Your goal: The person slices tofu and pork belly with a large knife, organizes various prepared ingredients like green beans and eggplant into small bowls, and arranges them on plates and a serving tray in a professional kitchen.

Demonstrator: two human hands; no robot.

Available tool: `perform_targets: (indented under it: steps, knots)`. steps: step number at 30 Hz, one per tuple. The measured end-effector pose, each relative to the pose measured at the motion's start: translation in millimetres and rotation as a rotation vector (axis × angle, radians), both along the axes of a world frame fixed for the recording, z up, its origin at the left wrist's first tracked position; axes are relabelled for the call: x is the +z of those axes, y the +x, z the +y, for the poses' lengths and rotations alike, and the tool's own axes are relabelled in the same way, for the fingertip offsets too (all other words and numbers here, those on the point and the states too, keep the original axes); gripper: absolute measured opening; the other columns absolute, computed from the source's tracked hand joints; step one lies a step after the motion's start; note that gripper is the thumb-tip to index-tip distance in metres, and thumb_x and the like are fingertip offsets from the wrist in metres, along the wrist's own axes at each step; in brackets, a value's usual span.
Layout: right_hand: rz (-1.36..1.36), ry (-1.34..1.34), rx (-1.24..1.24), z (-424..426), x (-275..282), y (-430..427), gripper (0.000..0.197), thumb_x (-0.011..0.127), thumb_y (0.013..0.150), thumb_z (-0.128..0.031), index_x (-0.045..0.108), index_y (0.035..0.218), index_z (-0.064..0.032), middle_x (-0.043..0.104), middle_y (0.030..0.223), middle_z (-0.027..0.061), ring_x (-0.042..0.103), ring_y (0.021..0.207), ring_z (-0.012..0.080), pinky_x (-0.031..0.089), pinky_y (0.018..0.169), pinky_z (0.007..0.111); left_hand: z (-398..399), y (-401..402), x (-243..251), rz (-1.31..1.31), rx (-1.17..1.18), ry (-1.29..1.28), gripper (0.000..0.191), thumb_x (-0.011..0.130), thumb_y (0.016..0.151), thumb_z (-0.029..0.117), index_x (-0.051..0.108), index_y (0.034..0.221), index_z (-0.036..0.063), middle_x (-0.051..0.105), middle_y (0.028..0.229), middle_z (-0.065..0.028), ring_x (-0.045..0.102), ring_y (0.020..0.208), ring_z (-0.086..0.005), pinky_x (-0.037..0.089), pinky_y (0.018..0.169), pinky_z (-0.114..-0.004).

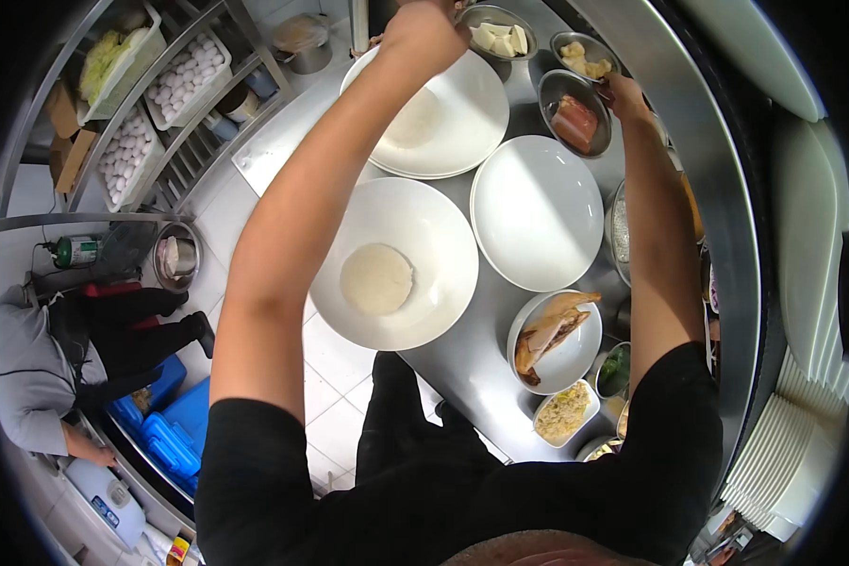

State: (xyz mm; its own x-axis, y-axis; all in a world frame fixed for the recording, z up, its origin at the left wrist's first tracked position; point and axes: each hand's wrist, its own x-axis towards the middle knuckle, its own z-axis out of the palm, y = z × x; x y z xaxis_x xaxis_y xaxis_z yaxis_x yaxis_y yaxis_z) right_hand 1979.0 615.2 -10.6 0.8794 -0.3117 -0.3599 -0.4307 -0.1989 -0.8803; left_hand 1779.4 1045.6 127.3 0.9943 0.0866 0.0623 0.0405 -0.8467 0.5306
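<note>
My left hand [428, 30] is at the top edge, partly cut off, so its fingers cannot be made out. It is above the far rim of a large white plate [477, 134] and beside a metal bowl of pale white chunks [499, 39]. At the upper right, my right hand [627, 99] has its fingertips by the rims of two metal bowls. One holds yellowish pieces [584, 60], the other a slab of raw meat [574, 122]. Whether it grips a rim is unclear. Nearer me, a wide white bowl [442, 297] contains a round of white rice [376, 279].
A white oval plate [538, 212], a bowl with a piece of cooked poultry [553, 332] and a dish of chopped food [566, 414] stand on the steel counter [460, 354]. Left are racks of eggs [187, 78] and a co-worker [35, 354]. Stacked plates [778, 453] line the right.
</note>
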Motion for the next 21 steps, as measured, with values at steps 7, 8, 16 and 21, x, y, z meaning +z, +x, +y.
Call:
perform_targets:
  steps: [7,8,16,21]
  knots:
    - [0.101,-0.03,0.395,57,8,0,0.03,0.069,0.098,-0.028,0.072,0.105,0.002,0.072,0.089,0.0096,0.07,0.076,0.0222,0.056,0.068,0.036,75,-134,-17,-0.17,0.037,-0.453,0.041,0.071,0.097,0.025,0.064,0.128,0.0005,0.073,0.12,-0.0126,0.075,0.077,-0.0184,0.06,0.067,-0.034]
    - [0.09,-0.216,0.43,62,12,-1,0.039,0.069,0.098,-0.035,0.071,0.11,0.0023,0.073,0.093,0.0108,0.07,0.079,0.0224,0.056,0.071,0.037,78,-148,-18,-0.165,0.034,-0.458,0.041,0.071,0.097,0.025,0.064,0.128,0.0005,0.073,0.12,-0.0126,0.075,0.077,-0.0184,0.06,0.067,-0.034]
    - [0.072,-0.214,0.634,103,87,-112,0.064,0.065,0.098,-0.055,0.067,0.126,0.0013,0.07,0.118,0.0158,0.069,0.099,0.028,0.057,0.086,0.042,83,-239,-3,-0.046,0.161,-0.628,0.035,0.07,0.1,0.016,0.063,0.131,0.0012,0.069,0.114,-0.0061,0.059,0.073,-0.0071,0.052,0.056,-0.024]
    - [-0.05,-0.479,0.548,69,94,-260,0.058,0.064,0.098,-0.053,0.068,0.124,-0.0012,0.068,0.125,0.0183,0.069,0.102,0.0326,0.057,0.088,0.045,21,-269,6,0.007,0.041,-0.689,0.037,0.071,0.096,0.015,0.064,0.131,0.0033,0.069,0.108,-0.0061,0.055,0.072,-0.0099,0.048,0.068,-0.026]
